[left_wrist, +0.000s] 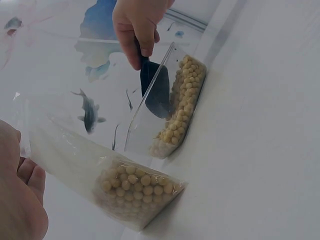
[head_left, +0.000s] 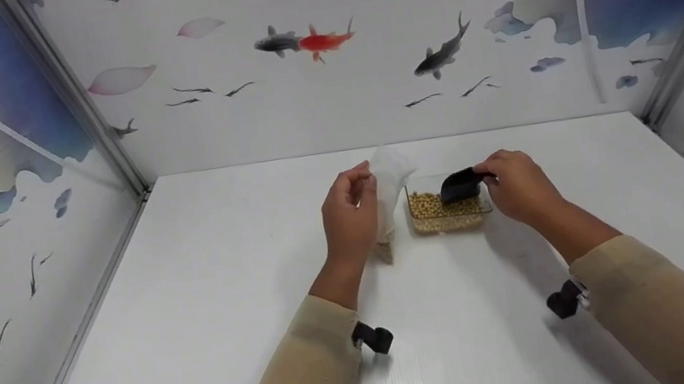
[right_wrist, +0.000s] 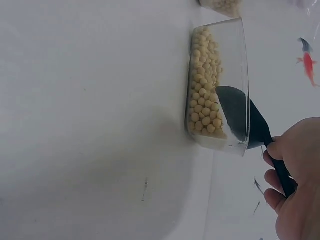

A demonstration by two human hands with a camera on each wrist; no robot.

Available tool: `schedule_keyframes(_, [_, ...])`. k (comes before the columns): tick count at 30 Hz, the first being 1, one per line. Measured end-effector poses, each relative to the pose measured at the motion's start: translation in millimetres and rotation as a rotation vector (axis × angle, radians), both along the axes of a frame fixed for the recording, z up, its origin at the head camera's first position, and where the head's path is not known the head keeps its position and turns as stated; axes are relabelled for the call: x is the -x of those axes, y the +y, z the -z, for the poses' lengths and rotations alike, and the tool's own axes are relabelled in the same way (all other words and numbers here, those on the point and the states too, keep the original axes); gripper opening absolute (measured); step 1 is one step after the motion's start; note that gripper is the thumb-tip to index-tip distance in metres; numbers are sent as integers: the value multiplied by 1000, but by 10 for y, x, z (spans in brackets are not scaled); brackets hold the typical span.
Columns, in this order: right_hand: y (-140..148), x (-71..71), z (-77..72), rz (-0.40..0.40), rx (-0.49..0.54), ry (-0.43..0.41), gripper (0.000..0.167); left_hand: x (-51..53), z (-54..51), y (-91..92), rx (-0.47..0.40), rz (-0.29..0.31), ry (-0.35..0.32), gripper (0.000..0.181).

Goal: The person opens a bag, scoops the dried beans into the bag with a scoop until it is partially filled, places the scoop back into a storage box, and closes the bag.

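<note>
A clear plastic box [head_left: 450, 223] on the white table holds round, pale yellow beans [right_wrist: 202, 100], likely soybeans. My right hand [head_left: 518, 183] grips the handle of a black scoop [head_left: 460, 186], whose blade dips into the box and touches the beans. To the box's left stands a translucent plastic bag [left_wrist: 75, 145] with beans gathered in its bottom. My left hand [head_left: 351, 210] holds this bag near its upper end, fingers curled at its edge. In the left wrist view only part of that hand shows, so its fingertips on the bag are partly hidden.
The white table [head_left: 227, 297] runs back to a white wall panel [head_left: 313, 105] printed with fish and petals. Side panels with metal corner posts [head_left: 78, 91] stand left and right. A small black wrist device [head_left: 373, 338] sits on each sleeve.
</note>
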State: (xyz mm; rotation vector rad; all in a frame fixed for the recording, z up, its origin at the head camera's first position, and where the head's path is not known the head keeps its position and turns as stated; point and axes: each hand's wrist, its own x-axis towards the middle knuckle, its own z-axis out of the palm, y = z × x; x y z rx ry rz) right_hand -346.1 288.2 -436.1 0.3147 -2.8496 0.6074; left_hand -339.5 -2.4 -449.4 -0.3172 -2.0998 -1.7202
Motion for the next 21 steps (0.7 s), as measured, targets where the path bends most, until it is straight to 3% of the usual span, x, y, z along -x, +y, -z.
schedule_keyframes(21, [-59, 26, -102, -43, -145, -38, 31, -6, -2, 2, -8, 7, 5, 19])
